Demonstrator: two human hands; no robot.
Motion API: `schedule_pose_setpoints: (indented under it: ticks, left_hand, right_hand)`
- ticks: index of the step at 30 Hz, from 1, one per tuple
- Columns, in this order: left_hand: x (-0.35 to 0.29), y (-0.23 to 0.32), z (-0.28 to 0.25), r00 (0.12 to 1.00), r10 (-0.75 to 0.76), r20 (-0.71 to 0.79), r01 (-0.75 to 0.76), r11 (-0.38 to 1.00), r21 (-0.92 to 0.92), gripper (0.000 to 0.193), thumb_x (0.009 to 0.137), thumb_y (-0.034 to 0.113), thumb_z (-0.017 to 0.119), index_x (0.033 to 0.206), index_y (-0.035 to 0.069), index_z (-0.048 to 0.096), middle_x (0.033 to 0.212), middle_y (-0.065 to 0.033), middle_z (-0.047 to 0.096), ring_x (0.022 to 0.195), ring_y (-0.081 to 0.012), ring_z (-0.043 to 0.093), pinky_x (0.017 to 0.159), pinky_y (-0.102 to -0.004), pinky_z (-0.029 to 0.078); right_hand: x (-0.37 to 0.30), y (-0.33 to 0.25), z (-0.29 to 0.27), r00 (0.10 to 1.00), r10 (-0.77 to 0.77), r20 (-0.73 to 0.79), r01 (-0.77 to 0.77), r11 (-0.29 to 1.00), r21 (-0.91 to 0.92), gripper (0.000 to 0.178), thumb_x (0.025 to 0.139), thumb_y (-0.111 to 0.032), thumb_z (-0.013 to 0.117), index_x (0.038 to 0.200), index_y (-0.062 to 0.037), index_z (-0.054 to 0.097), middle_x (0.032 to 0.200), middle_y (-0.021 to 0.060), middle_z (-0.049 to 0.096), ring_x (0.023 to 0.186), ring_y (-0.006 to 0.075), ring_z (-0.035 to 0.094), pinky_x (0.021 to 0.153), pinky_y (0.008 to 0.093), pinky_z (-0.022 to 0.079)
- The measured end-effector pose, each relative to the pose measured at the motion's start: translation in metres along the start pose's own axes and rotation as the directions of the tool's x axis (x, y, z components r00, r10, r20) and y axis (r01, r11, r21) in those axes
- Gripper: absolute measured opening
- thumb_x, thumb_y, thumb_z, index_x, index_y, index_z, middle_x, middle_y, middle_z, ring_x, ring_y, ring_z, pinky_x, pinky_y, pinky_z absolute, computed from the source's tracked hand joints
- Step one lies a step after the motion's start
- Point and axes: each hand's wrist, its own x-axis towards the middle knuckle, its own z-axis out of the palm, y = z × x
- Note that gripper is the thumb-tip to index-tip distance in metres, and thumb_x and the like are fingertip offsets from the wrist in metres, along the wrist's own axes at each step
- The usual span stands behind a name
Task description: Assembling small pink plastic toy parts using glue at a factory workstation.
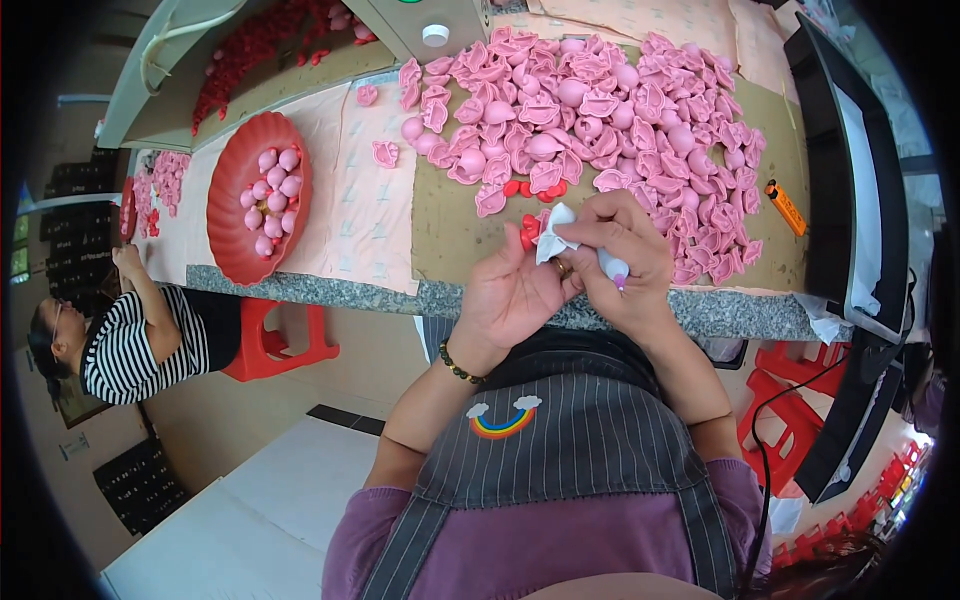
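My left hand (508,298) is palm up, its fingers curled around a small red and pink piece (529,231) by the thumb. Pinched in my right hand (640,255) is a crumpled white tissue (556,232), pressed close to that piece. A white tube with a purple tip (613,268) is also gripped in the right hand, tip toward me. Just beyond both hands lie a few glossy red pieces (545,178). Behind them spreads a heap of pink shell-shaped pieces (600,110), some of them round and smooth. The fingertips of my left hand are partly hidden.
A red scalloped bowl (228,215) with pink balls stands left on pink paper (350,240). An orange cutter (786,208) lies right, beside a black-framed box (825,150). A grey-green machine housing (400,25) stands at back left. A co-worker (150,335) sits at far left.
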Motion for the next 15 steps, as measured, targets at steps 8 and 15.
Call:
schedule_pose_setpoints:
  ticks: [8,15]
  left_hand:
    - [0.001,0.001,-0.013,0.993,0.051,0.103,-0.065,0.988,0.141,0.041,0.089,0.038,0.047,0.113,0.006,0.051,0.114,-0.0064,0.051,0.1,-0.0208,0.048,0.091,-0.0403,0.035]
    - [0.005,0.002,-0.016,0.979,-0.076,0.189,0.098,0.989,-0.107,0.042,0.089,0.039,0.047,0.113,0.005,0.05,0.11,-0.0068,0.051,0.097,-0.02,0.045,0.084,-0.0355,0.035]
  right_hand:
    - [-0.001,-0.002,-0.002,0.996,0.092,-0.002,-0.092,0.993,0.075,0.014,0.069,0.006,0.064,0.082,0.0017,0.063,0.084,0.0097,0.057,0.075,0.0143,0.055,0.066,0.024,0.043]
    - [-0.002,-0.001,-0.006,0.811,0.585,-0.004,-0.387,0.541,0.747,0.008,0.072,0.003,0.064,0.079,0.0031,0.061,0.081,0.0086,0.058,0.075,0.013,0.055,0.065,0.0253,0.044]
